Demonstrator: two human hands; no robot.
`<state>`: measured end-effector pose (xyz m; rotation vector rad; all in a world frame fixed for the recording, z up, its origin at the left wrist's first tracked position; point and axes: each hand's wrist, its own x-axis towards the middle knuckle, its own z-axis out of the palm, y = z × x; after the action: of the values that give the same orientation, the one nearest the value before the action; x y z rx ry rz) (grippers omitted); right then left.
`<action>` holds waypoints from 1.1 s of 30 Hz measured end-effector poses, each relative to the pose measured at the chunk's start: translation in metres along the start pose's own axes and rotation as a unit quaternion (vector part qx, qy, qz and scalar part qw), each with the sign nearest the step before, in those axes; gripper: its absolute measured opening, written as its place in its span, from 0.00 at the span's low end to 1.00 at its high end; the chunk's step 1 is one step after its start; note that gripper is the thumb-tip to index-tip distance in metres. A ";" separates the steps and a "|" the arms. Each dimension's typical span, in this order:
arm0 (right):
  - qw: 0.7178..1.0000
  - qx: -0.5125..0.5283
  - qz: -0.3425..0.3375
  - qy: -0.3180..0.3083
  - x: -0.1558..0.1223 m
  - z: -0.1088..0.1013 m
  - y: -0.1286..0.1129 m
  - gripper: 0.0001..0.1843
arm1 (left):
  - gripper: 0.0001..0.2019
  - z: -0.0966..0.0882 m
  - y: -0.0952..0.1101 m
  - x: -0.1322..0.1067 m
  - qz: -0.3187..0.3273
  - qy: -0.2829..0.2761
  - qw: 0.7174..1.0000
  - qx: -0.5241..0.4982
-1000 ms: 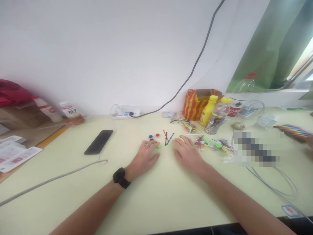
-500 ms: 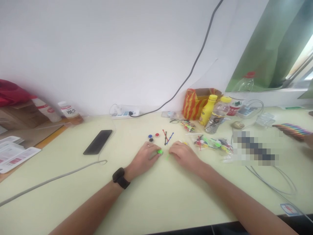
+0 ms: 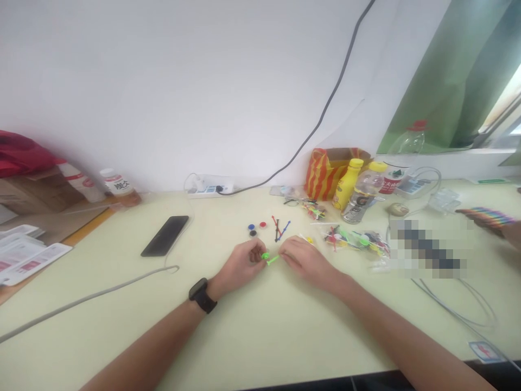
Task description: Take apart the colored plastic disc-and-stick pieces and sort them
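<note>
My left hand (image 3: 244,265) is closed, pinching a small round green plastic piece (image 3: 265,256) just above the table. Between the fingers of my right hand (image 3: 303,258) is one end of a thin green stick (image 3: 273,260); its other end lies close to the green piece, and I cannot tell if they touch. Beyond my hands are a blue disc (image 3: 251,227), a red disc (image 3: 262,224) and a black disc (image 3: 253,233). Thin red, black and blue sticks (image 3: 278,231) lie beside them. A yellow piece (image 3: 310,240) shows partly behind my right hand.
A phone (image 3: 166,235) lies left of my hands. Right of them are bagged colourful plastic parts (image 3: 358,239), bottles (image 3: 362,193) and a striped bag (image 3: 319,174). A power strip (image 3: 209,189) sits by the wall. Another person's hand (image 3: 513,234) shows at the right edge.
The green stick has come into clearer view and now reaches across to the green piece in my left hand. My left fingers have shifted and curled more.
</note>
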<state>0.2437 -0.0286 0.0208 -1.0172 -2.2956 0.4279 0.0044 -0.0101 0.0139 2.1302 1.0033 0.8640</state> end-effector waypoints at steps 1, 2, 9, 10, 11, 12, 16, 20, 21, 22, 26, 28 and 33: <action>1.000 0.024 0.010 0.002 0.000 -0.001 -0.003 0.09 | 0.05 0.000 0.001 0.000 0.001 -0.002 1.000 -0.010; 0.999 0.049 0.023 0.006 0.000 -0.003 -0.006 0.09 | 0.06 0.000 0.001 0.000 0.001 -0.004 1.000 -0.017; 0.970 0.193 0.131 0.064 0.001 -0.002 -0.014 0.09 | 0.11 0.004 0.001 -0.001 -0.010 -0.004 0.998 -0.057; 0.965 0.210 0.144 0.071 0.002 -0.001 -0.012 0.09 | 0.12 0.005 0.001 -0.001 -0.012 -0.004 0.998 -0.064; 0.959 0.225 0.153 0.076 0.002 0.000 -0.011 0.09 | 0.12 0.005 0.000 -0.001 -0.014 -0.004 0.998 -0.069; 0.955 0.239 0.159 0.078 0.003 0.000 -0.010 0.10 | 0.12 0.005 0.000 -0.001 -0.017 -0.003 0.997 -0.073; 0.950 0.261 0.156 0.075 0.006 0.002 -0.006 0.13 | 0.12 0.006 -0.002 0.000 -0.025 -0.002 0.996 -0.087; 0.942 0.281 0.168 0.074 0.006 0.007 -0.005 0.14 | 0.11 0.005 -0.001 0.001 -0.035 -0.011 0.994 -0.104; 0.937 0.295 0.171 0.070 0.006 0.009 -0.004 0.14 | 0.11 0.005 0.000 0.001 -0.036 -0.012 0.994 -0.106; 0.933 0.311 0.172 0.064 0.005 0.011 -0.003 0.14 | 0.12 0.004 0.001 0.001 -0.037 -0.013 0.993 -0.108; 0.925 0.340 0.157 0.068 0.004 0.017 -0.002 0.14 | 0.14 0.003 0.007 0.001 -0.036 -0.022 0.990 -0.135; 0.931 0.327 0.148 0.072 0.004 0.018 -0.003 0.13 | 0.14 0.003 0.010 0.001 -0.034 -0.031 0.987 -0.151; 0.935 0.321 0.130 0.075 0.004 0.019 -0.007 0.11 | 0.13 0.003 0.013 0.001 -0.039 -0.035 0.984 -0.172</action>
<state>0.2254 -0.0310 0.0106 -0.9611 -1.6952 1.0839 0.0122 -0.0171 0.0224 1.8044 0.8278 0.8499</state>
